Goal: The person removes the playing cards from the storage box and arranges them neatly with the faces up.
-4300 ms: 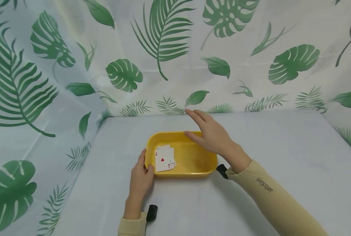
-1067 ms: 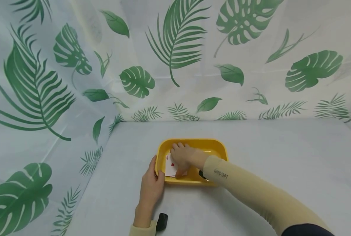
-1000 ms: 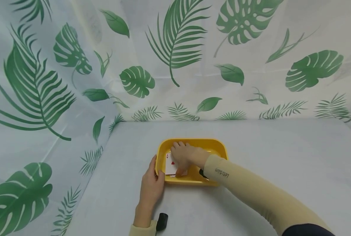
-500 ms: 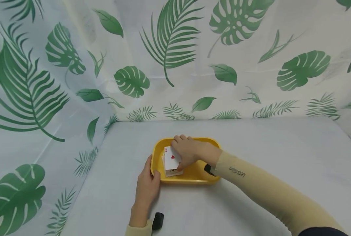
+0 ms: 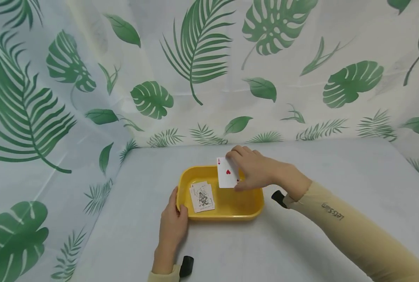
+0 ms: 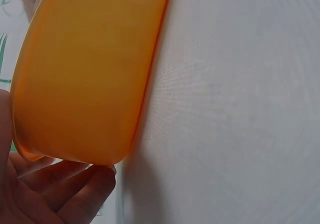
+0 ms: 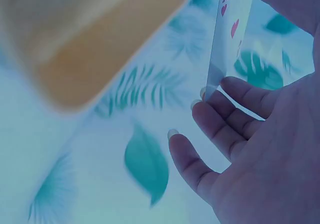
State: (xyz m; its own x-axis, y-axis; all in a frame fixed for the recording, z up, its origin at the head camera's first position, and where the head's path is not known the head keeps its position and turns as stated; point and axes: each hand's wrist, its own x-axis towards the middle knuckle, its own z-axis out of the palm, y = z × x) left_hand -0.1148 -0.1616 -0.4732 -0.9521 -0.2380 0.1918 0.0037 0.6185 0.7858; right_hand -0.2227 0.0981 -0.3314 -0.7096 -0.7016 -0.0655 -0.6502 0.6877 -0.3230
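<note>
My right hand (image 5: pixel 256 170) pinches an ace of hearts playing card (image 5: pixel 227 178) between thumb and fingers, above the yellow tray (image 5: pixel 227 217). The same card (image 7: pixel 233 23) shows its face in the right wrist view, its edge against my fingertips. Inside the tray, toward the left, lies a small pile of playing cards (image 5: pixel 202 197) with a joker on top. My left hand (image 5: pixel 173 223) grips the tray's left end, thumb at the rim and fingers along the outer wall. In the left wrist view those fingers (image 6: pixel 85 194) touch the outside of the tray (image 6: pixel 85 83).
The tray stands on a table with a pale cloth (image 5: pixel 318 176). White sheeting printed with green leaves (image 5: pixel 202 51) hangs behind and at the left side. A black wrist strap piece (image 5: pixel 186 266) sits at the left cuff, another (image 5: pixel 279 199) at the right.
My right hand has lifted the ace of hearts off the pile and moved it right and up, uncovering the joker. My left hand keeps its hold on the tray.
</note>
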